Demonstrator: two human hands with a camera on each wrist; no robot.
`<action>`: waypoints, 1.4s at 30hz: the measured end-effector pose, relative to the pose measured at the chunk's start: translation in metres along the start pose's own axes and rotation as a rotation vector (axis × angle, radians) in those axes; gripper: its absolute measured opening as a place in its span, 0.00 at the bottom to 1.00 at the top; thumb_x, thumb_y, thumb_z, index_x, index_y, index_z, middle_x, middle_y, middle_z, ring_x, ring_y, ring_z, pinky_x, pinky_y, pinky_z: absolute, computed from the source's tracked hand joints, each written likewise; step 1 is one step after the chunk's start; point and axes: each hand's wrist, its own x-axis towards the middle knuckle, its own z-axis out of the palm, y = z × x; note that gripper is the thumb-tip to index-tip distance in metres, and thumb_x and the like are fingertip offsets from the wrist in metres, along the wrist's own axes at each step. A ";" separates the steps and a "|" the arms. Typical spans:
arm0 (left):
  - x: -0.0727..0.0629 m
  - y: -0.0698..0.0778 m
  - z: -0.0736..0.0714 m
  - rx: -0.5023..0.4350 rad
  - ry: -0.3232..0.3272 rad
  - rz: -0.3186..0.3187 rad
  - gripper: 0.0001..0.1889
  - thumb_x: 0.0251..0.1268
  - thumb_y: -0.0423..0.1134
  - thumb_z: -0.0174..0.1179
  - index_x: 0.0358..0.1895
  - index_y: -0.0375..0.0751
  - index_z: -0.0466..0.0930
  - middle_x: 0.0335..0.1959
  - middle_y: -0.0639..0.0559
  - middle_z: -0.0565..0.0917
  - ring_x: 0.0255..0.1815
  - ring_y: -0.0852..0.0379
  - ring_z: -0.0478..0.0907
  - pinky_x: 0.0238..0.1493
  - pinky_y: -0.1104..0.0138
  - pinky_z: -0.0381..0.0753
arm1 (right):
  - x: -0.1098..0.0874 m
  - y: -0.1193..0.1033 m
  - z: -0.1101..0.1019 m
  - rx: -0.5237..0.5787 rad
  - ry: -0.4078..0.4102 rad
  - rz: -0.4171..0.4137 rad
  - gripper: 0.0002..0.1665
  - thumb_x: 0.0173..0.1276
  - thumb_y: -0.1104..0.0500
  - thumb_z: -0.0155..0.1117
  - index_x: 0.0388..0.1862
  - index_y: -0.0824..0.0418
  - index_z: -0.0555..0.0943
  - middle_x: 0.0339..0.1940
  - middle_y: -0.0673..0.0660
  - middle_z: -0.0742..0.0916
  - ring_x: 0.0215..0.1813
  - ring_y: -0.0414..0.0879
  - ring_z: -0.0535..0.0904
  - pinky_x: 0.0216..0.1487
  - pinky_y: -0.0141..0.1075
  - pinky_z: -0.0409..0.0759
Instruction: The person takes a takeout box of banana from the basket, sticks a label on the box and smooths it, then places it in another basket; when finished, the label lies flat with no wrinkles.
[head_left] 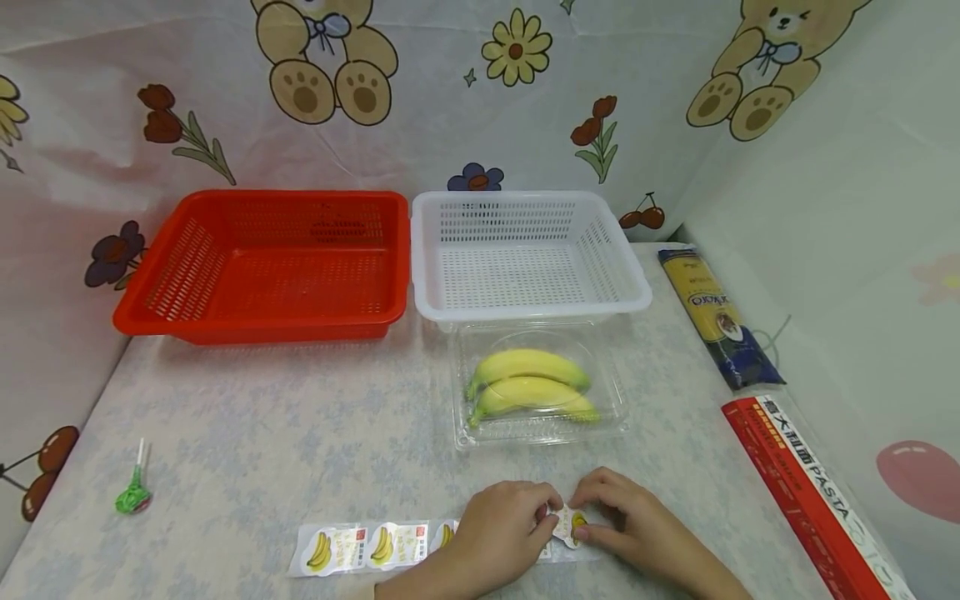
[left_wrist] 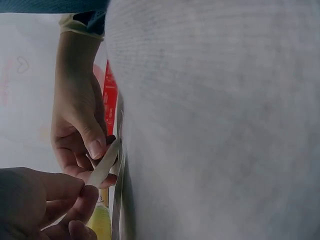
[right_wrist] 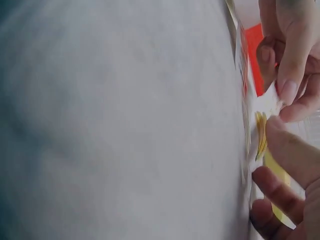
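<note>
A banana sticker [head_left: 567, 527] with a printed yellow bunch is lifted between my two hands, over the right part of the sticker strip [head_left: 330, 550]. My left hand [head_left: 501, 529] pinches the sticker's left edge between thumb and finger. At its opposite edge my right hand [head_left: 633, 527] grips it with thumb and fingertips. In the left wrist view the sticker [left_wrist: 104, 167] looks like a pale bent sliver stretched between the hands. The right wrist view shows its printed bananas [right_wrist: 261, 135] beside the right thumb. Beyond the hands, two bananas [head_left: 532, 392] lie inside a clear plastic box [head_left: 465, 433].
A red basket [head_left: 300, 329] and a white basket [head_left: 532, 315] stand side by side at the back. To the right lie a pasta bag [head_left: 716, 317] and a red pasta box [head_left: 817, 500]. A green-wrapped lollipop [head_left: 133, 496] lies at the left.
</note>
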 end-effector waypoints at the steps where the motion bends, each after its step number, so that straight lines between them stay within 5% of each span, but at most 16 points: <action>1: 0.000 0.000 -0.001 0.004 0.013 0.009 0.05 0.67 0.40 0.62 0.43 0.52 0.86 0.25 0.68 0.80 0.22 0.77 0.66 0.25 0.79 0.67 | 0.000 0.000 -0.001 0.012 -0.006 0.006 0.16 0.62 0.59 0.73 0.47 0.47 0.81 0.44 0.43 0.83 0.41 0.37 0.77 0.40 0.28 0.76; 4: -0.001 -0.001 -0.004 0.023 0.057 0.043 0.06 0.68 0.41 0.62 0.44 0.53 0.85 0.28 0.68 0.82 0.24 0.78 0.68 0.26 0.81 0.68 | 0.002 -0.002 -0.003 0.057 -0.020 0.016 0.16 0.64 0.60 0.71 0.48 0.47 0.80 0.45 0.44 0.84 0.42 0.38 0.77 0.42 0.29 0.76; 11: -0.003 0.003 -0.018 0.038 0.191 0.122 0.04 0.67 0.39 0.62 0.42 0.52 0.85 0.27 0.67 0.82 0.23 0.79 0.66 0.24 0.85 0.65 | 0.012 -0.012 -0.013 0.192 0.018 0.012 0.16 0.62 0.69 0.69 0.45 0.52 0.81 0.33 0.46 0.82 0.29 0.37 0.71 0.27 0.29 0.71; 16: 0.001 0.010 -0.036 0.079 0.339 0.165 0.04 0.63 0.37 0.65 0.40 0.50 0.84 0.25 0.66 0.83 0.20 0.77 0.65 0.22 0.85 0.63 | 0.030 -0.026 -0.024 0.133 0.098 -0.027 0.17 0.61 0.71 0.69 0.43 0.51 0.82 0.34 0.48 0.83 0.29 0.36 0.71 0.27 0.29 0.70; 21: 0.013 0.016 -0.058 0.139 0.434 0.122 0.07 0.61 0.40 0.67 0.43 0.50 0.84 0.25 0.66 0.84 0.20 0.73 0.66 0.19 0.82 0.61 | 0.056 -0.039 -0.038 0.043 0.177 -0.035 0.18 0.61 0.71 0.69 0.42 0.50 0.82 0.35 0.48 0.83 0.31 0.34 0.70 0.29 0.29 0.71; 30: 0.047 0.010 -0.090 0.230 0.460 0.035 0.12 0.63 0.41 0.64 0.50 0.50 0.83 0.27 0.64 0.85 0.19 0.66 0.71 0.16 0.78 0.62 | 0.103 -0.038 -0.056 -0.046 0.262 -0.094 0.18 0.60 0.74 0.69 0.41 0.52 0.84 0.36 0.48 0.84 0.29 0.35 0.68 0.27 0.29 0.68; 42: 0.083 -0.004 -0.095 0.296 0.397 -0.069 0.09 0.66 0.40 0.63 0.47 0.49 0.84 0.27 0.60 0.86 0.23 0.60 0.78 0.14 0.74 0.64 | 0.143 -0.014 -0.056 -0.276 0.276 -0.006 0.08 0.64 0.64 0.70 0.40 0.54 0.85 0.38 0.46 0.85 0.34 0.36 0.72 0.34 0.36 0.75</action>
